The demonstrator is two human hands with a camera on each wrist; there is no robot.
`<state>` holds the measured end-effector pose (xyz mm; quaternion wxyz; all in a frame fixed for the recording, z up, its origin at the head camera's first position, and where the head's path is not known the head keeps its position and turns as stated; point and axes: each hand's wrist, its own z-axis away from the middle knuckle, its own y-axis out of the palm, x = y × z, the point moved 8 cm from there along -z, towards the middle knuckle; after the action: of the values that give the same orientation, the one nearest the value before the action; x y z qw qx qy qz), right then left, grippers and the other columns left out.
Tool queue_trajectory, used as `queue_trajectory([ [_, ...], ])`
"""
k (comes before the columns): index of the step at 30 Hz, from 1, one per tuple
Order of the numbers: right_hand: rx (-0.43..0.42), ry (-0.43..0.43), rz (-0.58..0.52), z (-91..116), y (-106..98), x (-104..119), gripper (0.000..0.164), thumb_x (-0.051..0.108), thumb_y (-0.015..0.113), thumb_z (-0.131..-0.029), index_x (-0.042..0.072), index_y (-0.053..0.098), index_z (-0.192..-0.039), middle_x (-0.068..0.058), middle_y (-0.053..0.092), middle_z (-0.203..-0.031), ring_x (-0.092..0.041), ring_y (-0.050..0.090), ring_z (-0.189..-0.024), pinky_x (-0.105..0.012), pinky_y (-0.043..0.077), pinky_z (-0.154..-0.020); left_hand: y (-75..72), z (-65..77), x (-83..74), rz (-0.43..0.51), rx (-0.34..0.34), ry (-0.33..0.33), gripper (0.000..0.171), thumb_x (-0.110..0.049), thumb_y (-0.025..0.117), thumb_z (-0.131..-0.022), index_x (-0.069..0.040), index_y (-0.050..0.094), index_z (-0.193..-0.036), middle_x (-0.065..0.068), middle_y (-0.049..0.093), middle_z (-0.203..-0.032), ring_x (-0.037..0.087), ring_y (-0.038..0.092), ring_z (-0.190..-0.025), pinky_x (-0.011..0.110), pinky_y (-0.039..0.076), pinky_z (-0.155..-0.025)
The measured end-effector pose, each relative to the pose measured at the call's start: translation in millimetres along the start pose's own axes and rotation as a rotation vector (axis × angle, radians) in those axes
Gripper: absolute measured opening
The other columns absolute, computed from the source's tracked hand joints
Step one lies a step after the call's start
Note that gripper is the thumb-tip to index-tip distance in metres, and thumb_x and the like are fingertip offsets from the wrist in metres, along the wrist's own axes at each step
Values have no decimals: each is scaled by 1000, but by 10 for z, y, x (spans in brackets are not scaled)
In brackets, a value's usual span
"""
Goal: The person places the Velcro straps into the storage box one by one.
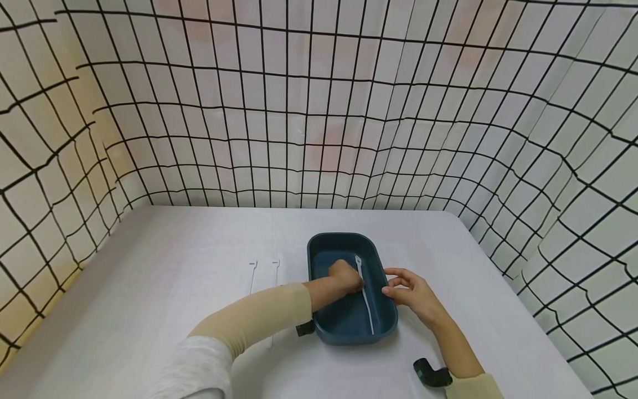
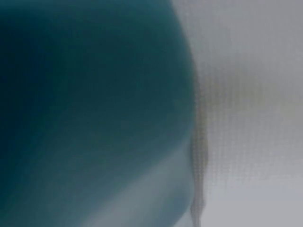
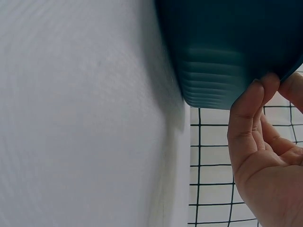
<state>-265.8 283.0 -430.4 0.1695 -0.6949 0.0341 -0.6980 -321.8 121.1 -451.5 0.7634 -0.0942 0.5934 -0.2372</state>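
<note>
A dark blue-green plastic bin (image 1: 349,332) with rounded corners stands on the white table. My left hand (image 1: 345,276) reaches down into it, fingers curled at a thin white strip (image 1: 369,310) with a wider flat head. The strip lies lengthwise across the bin's floor, and its middle part is hidden by my fingers. In the right wrist view, my right hand (image 3: 265,156) holds the bin's rim with bent fingers and thumb at its outer side. The left wrist view shows only the blurred bin wall (image 2: 118,104) close up.
Two similar thin strips (image 1: 276,277) lie on the table (image 1: 189,244) left of the bin, partly hidden by my left sleeve. Black wrist-camera mounts (image 1: 432,374) sit by both wrists. A black grid net (image 1: 286,111) over white sheeting encloses the table's back and sides.
</note>
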Motion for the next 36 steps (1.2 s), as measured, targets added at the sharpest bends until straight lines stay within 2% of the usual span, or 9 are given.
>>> queue_trajectory([
  [4, 1, -1, -2, -8, 0, -9, 54, 12, 69, -91, -7, 46, -135, -17, 58, -94, -23, 64, -81, -33, 55, -74, -16, 16, -29, -47, -42, 40, 31, 4, 71, -75, -6, 55, -50, 3, 49, -47, 16, 47, -42, 26, 38, -41],
  [8, -1, -4, 2, -12, -4, -14, 53, 11, 69, -91, -8, 46, -135, -17, 58, -94, -23, 64, -81, -33, 55, -74, -23, 15, -41, -70, -71, 63, 35, 6, 68, -73, -9, 50, -48, 2, 47, -47, 15, 44, -41, 25, 36, -39],
  [16, -7, -1, 6, -7, 2, -13, 53, 12, 69, -91, -7, 46, -135, -17, 58, -94, -27, 63, -81, -33, 55, -74, -17, 16, -33, -133, -91, 50, 43, 3, 67, -76, -15, 38, -49, -1, 38, -48, 14, 42, -42, 25, 34, -40],
  [24, -11, -1, 9, -21, 14, -11, 51, 11, 68, -92, -7, 47, -135, -17, 59, -93, -26, 63, -81, -33, 55, -73, -49, 33, -42, -126, -89, 65, 46, 2, 67, -79, -15, 38, -47, -1, 36, -46, 13, 42, -42, 24, 34, -41],
  [27, -9, 1, 8, -26, 24, -9, 51, 11, 68, -92, -7, 47, -135, -16, 58, -93, -24, 63, -81, -33, 55, -73, -87, 26, -54, -149, -116, 83, 44, 1, 67, -80, -14, 40, -48, -1, 38, -48, 13, 41, -43, 24, 34, -42],
  [29, -7, 0, 3, -24, 29, -5, 51, 11, 68, -92, -7, 47, -135, -16, 58, -93, -24, 63, -81, -33, 55, -74, -126, 21, -71, -161, -152, 93, 35, 1, 69, -79, -12, 49, -53, -2, 43, -53, 13, 43, -49, 25, 37, -45],
  [32, -7, -2, -6, -13, 28, 4, 51, 10, 68, -92, -8, 46, -135, -16, 58, -93, -24, 63, -81, -33, 55, -74, -184, 22, -91, -156, -207, 94, 18, -2, 73, -78, -11, 60, -69, -2, 53, -66, 15, 49, -61, 26, 43, -53],
  [34, -4, -4, -7, -5, 26, 6, 52, 11, 68, -92, -8, 46, -135, -17, 58, -93, -24, 63, -81, -33, 55, -74, -210, 27, -98, -112, -224, 91, 12, -3, 75, -79, -10, 65, -81, 0, 57, -75, 16, 53, -69, 27, 47, -59],
  [36, -3, -7, -4, -1, 23, 6, 52, 11, 68, -92, -8, 46, -135, -17, 59, -93, -24, 63, -81, -33, 55, -74, -224, 36, -103, -63, -224, 93, 12, -3, 75, -80, -8, 65, -86, 1, 59, -78, 17, 55, -71, 28, 48, -60],
])
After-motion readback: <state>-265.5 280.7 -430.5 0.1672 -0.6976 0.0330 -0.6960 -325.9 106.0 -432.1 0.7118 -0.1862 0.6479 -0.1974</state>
